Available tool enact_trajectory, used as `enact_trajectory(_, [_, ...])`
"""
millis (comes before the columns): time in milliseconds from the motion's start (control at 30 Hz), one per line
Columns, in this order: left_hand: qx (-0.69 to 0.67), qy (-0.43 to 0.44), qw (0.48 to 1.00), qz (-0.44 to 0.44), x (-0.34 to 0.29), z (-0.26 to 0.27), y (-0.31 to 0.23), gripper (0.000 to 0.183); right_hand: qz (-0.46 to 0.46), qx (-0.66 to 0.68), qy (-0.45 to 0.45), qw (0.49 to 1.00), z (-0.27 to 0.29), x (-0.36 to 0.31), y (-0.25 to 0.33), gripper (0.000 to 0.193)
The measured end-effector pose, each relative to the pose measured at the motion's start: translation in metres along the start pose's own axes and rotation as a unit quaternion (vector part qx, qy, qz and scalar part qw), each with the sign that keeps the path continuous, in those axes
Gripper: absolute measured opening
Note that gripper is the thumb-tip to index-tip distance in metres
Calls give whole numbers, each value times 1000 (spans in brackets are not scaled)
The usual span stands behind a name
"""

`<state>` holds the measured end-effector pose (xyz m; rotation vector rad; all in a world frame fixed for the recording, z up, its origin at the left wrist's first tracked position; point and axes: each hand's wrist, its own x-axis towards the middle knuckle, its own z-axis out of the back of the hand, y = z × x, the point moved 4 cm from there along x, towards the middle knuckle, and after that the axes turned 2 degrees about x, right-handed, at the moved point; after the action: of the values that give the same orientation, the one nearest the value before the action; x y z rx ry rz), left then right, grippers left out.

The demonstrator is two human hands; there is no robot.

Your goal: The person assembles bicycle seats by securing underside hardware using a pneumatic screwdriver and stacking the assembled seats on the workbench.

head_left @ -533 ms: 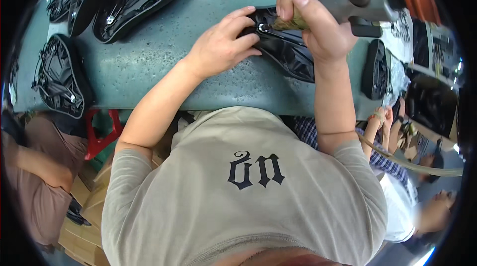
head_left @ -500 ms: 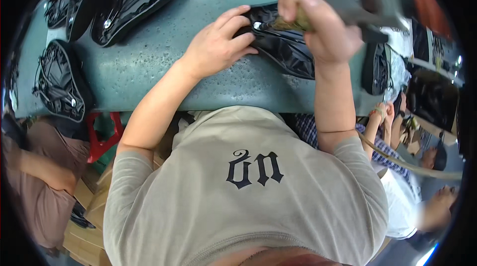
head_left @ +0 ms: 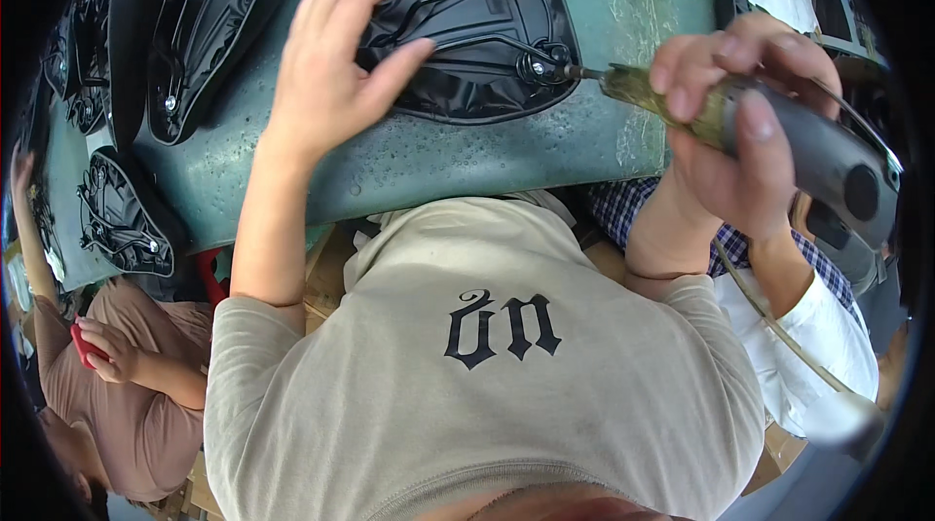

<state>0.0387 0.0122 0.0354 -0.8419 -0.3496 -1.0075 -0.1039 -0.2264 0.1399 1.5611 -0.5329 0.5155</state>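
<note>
And here's the black, saddle-shaped piece with a creased, glossy underside, lying underside up on the worn green tabletop, right in front of the worker. The left hand is at its narrow end, 4 fingers stretched out and the thumb spread well apart, clamped on nothing. Firm pressure there would be wise, since any twist could swing the wide end round.

Over to the right hand: fingers wrapped round a grey-bodied power tool with a ragged olive wrapping, thumb along its near side. Its slim, dark metal bit points left at the nearer of 2 black wire coils at the wide end. Touching or just short? Blur and angle make that hard to call.

The tool lies nearly level, so the bit's line matters: square to the fastening, seated fully, with steady pressure, is the sound way; a slant risks slipping into the creased cover. Watch that pale, thin hose below the right hand; slack there helps the wrist stay free.
</note>
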Motion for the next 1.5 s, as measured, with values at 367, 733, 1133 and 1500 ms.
enact_trajectory(367, [65,92,991,70,-7,-47,-10,55,-28,-14,-3,1000,-19,-18,-42,30])
enact_trajectory(733, [65,92,992,64,-11,-41,-4,42,21,-13,63,998,-16,-6,25,53])
enact_trajectory(1133, [-15,141,986,85,-37,-2,28,47,-19,140,33,989,-18,33,-43,46])
enact_trajectory(1500, [-23,154,981,113,-38,-1,30,54,-81,144,36,986,-30,35,-96,25])
